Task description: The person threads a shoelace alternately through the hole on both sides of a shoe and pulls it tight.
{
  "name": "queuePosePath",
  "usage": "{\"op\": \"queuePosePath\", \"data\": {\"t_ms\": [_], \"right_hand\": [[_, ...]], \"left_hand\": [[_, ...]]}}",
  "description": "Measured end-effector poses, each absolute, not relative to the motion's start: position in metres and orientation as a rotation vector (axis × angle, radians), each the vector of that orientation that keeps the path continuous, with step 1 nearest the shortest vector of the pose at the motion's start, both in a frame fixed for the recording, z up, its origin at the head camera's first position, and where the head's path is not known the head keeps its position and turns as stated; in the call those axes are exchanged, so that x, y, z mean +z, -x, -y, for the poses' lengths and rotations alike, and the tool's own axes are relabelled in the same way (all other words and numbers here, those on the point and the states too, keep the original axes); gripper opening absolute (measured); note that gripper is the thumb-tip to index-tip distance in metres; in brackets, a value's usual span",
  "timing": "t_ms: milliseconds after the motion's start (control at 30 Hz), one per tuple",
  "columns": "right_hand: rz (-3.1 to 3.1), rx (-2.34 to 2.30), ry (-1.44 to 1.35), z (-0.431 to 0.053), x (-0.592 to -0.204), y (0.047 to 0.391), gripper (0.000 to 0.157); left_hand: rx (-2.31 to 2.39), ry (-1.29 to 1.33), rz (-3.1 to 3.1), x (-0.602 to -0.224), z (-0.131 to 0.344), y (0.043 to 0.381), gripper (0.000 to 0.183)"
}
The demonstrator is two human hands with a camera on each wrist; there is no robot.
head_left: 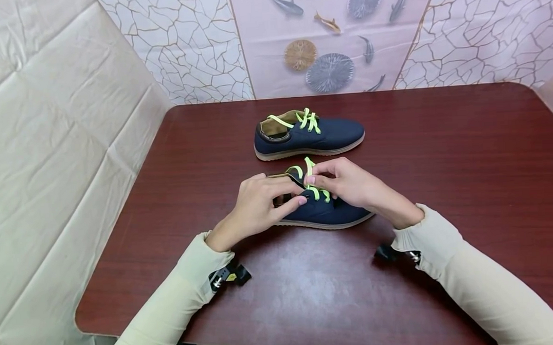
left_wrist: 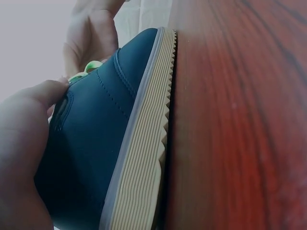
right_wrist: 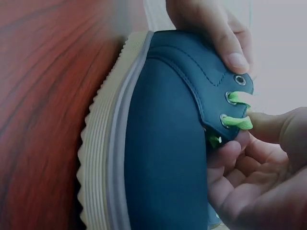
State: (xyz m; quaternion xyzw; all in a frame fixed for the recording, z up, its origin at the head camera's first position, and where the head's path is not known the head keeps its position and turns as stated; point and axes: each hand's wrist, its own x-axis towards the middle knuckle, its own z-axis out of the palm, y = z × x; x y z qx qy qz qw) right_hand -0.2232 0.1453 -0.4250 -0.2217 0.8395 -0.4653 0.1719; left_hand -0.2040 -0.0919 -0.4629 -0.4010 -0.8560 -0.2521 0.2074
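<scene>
A navy shoe (head_left: pixel 327 215) with a pale ridged sole stands on the table, toe to the right. My left hand (head_left: pixel 261 201) grips its collar, thumb on the outer side by the top eyelet and a finger over the opening. My right hand (head_left: pixel 351 183) pinches the neon-yellow shoelace (head_left: pixel 309 165) above the tongue between thumb and forefinger. In the right wrist view the top eyelet (right_wrist: pixel 240 80) on the near flap has no lace through it, while the lace (right_wrist: pixel 238 123) passes through the lower two. The left wrist view shows the shoe's side (left_wrist: pixel 91 143) and sole.
A matching navy shoe (head_left: pixel 335 134) stands just behind, its yellow laces threaded and one end lying over its opening. The dark red wooden table (head_left: pixel 442 150) reaches back to a patterned cloth (head_left: pixel 271 54). Pale fabric (head_left: pixel 62 151) hangs along the left side.
</scene>
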Motion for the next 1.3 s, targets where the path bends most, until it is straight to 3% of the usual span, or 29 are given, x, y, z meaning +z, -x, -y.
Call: {"op": "queuePosePath", "data": {"t_ms": [933, 1300], "right_hand": [[-2.223, -1.394, 0.463, -0.1462, -0.4271, 0.2219, 0.026], [-2.247, -1.368, 0.452, -0.1441, -0.4267, 0.2212, 0.024]], "left_hand": [[-0.890, 1.066, 2.393, -0.4613, 0.0909, 0.2018, 0.013], [-0.670, 1.180, 2.315, -0.4611, 0.0923, 0.2016, 0.013]]}}
